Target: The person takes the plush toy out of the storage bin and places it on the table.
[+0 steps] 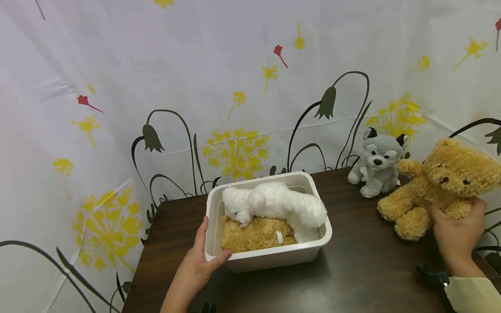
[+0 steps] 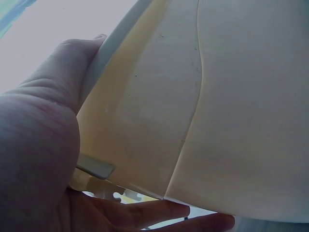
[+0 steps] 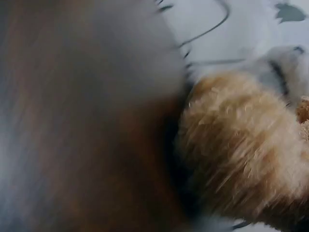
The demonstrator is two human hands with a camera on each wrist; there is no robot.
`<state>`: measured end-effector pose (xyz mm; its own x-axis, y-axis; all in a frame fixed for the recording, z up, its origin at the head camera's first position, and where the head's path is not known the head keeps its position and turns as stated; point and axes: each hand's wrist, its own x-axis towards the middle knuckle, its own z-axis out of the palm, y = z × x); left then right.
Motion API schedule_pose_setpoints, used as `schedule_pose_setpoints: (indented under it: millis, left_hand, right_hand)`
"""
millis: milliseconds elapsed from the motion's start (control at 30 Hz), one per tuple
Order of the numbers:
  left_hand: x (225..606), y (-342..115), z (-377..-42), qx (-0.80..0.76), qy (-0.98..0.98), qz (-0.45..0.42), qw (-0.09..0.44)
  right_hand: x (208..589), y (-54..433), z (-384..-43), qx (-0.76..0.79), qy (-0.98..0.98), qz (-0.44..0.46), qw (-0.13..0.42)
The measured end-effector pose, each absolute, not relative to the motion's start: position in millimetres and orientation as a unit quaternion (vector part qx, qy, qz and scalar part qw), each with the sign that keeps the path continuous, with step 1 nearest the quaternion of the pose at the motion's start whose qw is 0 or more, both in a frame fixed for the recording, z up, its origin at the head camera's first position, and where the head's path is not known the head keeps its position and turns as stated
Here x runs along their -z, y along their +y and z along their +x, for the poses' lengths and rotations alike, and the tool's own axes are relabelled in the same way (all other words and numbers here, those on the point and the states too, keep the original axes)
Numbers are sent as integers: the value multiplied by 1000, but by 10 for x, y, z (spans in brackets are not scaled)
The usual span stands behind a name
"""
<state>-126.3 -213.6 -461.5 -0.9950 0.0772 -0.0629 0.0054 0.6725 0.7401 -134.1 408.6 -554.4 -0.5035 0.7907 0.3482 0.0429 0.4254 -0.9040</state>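
Observation:
A white plastic bin stands on the table, and my left hand holds its near left corner. In the left wrist view the thumb lies along the bin's rim while the other fingers reach around the wall. Inside the bin, a white plush toy lies over a golden-brown plush toy with a small white tag. At the right, my right hand grips a golden teddy bear by its lower body, the bear tilted to the right. Its shaggy fur fills part of the right wrist view.
A grey-and-white plush husky sits at the table's back right, just left of the bear. Behind the dark wooden table hangs a white curtain with printed flowers. A dark watch-like strap is by the right wrist.

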Motion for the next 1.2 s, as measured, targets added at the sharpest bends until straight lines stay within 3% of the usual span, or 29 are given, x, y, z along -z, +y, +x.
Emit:
schedule_pose_setpoints:
  millis: [333,833,1200]
  left_hand:
    - [4611,-2130,-1263,-406,912,20,47]
    - [4620,-2139,-1241,-402,914,26,40]
    - [4596,-2137,-1250,-398,916,25,49]
  right_hand:
    - [5826,4207,-1406,-433,-778,-342,302]
    - [5794,4266,-1417,-467,-767,-367,245]
    - [5791,4295,-1389,-501,-751,-347,255]
